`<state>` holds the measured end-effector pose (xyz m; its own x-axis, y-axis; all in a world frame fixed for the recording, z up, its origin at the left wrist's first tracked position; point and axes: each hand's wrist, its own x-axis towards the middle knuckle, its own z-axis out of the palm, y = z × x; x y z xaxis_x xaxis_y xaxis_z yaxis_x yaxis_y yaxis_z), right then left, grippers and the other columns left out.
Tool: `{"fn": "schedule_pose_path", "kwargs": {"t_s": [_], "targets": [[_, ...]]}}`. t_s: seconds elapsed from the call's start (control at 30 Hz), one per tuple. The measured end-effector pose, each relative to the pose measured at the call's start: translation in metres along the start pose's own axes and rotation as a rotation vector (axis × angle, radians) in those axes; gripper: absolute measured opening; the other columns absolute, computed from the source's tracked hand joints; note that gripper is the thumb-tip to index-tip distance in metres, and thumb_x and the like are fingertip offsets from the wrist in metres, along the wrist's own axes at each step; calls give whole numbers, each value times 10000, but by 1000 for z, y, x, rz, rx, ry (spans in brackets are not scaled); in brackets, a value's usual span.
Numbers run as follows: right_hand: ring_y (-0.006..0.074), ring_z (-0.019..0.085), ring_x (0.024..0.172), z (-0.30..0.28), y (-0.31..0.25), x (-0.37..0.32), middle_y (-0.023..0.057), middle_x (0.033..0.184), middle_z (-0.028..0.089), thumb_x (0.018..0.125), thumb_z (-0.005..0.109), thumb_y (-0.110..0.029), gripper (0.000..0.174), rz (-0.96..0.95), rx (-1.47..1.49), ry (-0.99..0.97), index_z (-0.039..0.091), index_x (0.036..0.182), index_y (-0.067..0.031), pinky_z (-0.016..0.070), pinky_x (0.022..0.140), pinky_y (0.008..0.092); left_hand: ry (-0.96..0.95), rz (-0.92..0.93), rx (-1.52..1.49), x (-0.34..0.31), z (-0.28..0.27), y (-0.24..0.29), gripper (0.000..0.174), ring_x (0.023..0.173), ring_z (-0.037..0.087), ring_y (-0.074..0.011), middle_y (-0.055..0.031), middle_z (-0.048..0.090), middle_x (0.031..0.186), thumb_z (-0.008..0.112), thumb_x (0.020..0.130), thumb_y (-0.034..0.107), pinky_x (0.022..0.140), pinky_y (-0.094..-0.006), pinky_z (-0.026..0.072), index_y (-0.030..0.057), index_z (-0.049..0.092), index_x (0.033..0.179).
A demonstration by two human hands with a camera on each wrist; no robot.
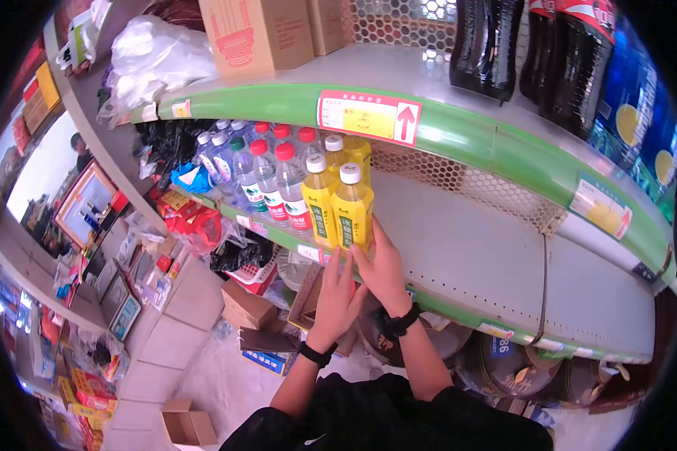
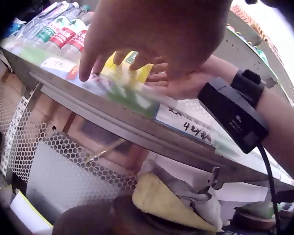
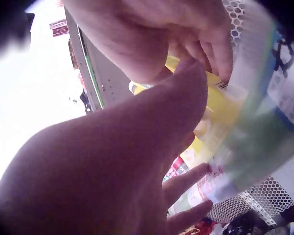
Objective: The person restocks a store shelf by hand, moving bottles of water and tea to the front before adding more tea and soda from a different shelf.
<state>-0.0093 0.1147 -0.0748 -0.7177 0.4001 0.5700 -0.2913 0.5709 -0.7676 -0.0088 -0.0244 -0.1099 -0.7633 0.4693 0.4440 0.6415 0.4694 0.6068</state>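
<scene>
In the head view, two yellow-labelled drink bottles (image 1: 353,207) with white caps stand upright at the shelf's front edge, with more yellow ones behind. My right hand (image 1: 384,274) is at the lower right side of the nearer bottle, its fingers stretched along that side and its thumb near the base. My left hand (image 1: 337,301) is just below and in front, fingers extended toward the bottle bases. The left wrist view has the left hand (image 2: 159,32) spread over the shelf edge, partly hiding the yellow label (image 2: 122,73). Both hands cover much of the yellow bottle (image 3: 220,107) in the right wrist view.
Red-capped water bottles (image 1: 289,184) stand left of the yellow ones. The grey shelf (image 1: 466,248) extends right behind a green edge strip. Dark cola bottles (image 1: 489,52) and a cardboard box (image 1: 259,34) occupy the shelf above. Boxes (image 1: 248,304) and dark round containers (image 1: 504,368) sit below.
</scene>
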Motion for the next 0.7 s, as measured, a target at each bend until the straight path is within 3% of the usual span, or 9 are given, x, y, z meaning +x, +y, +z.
{"fn": "schedule_pose_path", "kwargs": {"t_s": [0.07,0.13,0.2,0.3,0.33,0.37,0.4,0.57,0.7], "targets": [[440,669,1104,-13,4,-17,249,1256,663,933,687,-113,514,-164,-88,122,533,1409,5,544,939,477,1,2,-50,-7,-6,-3,700,1458,354,-479,-306,312,1601,681,947,215,1204,-486,313,-23,392,1538],[371,695,1091,-41,-19,-48,218,1210,692,915,684,-41,394,-61,-77,180,619,1301,2,547,946,421,25,29,-95,-23,-16,-12,633,1395,440,-472,-294,403,1550,701,941,247,1157,-483,386,-2,490,1483],[291,729,1028,-56,-9,-98,194,1136,721,903,698,-22,264,220,112,131,683,1165,0,558,906,358,-169,-30,-125,-49,-21,-34,526,1298,531,-452,-268,517,1448,688,949,255,1087,-475,446,21,569,1404],[197,744,878,-76,0,-176,124,972,754,912,706,-31,183,394,-74,58,706,1092,-1,575,796,307,-511,-71,-176,-96,-21,-80,352,1101,653,-417,-212,682,1211,670,956,260,957,-463,525,46,682,1235],[169,739,826,-79,3,-204,90,922,761,916,708,-34,163,474,-165,23,715,1075,3,579,762,303,-538,-2,-189,-115,-23,-92,326,1073,667,-404,-198,699,1166,673,951,256,938,-456,534,55,698,1206],[159,744,833,-81,-2,-229,84,922,762,898,715,-37,152,458,-244,14,722,1047,-5,576,731,301,-565,63,-202,-131,-26,-103,301,1044,680,-391,-183,717,1120,676,947,253,920,-449,544,64,714,1178],[167,751,861,-81,-3,-257,99,940,766,886,720,-45,194,627,-303,-59,710,1074,2,589,755,305,-591,56,-219,-143,-31,-108,291,1044,680,-387,-183,717,1115,677,945,249,918,-447,545,67,718,1169],[189,753,906,-43,-53,-330,122,993,766,883,710,-46,235,845,-128,17,697,1107,24,608,835,315,-771,56,-295,-186,-52,-123,278,1034,681,-380,-180,718,1106,682,936,237,907,-435,548,81,721,1162],[194,750,916,-17,-107,-376,122,1001,766,890,706,-47,241,974,-177,100,699,1122,18,603,842,321,-924,220,-343,-203,-47,-128,284,1004,685,-369,-163,717,1094,673,931,237,882,-435,552,94,715,1173]]}}
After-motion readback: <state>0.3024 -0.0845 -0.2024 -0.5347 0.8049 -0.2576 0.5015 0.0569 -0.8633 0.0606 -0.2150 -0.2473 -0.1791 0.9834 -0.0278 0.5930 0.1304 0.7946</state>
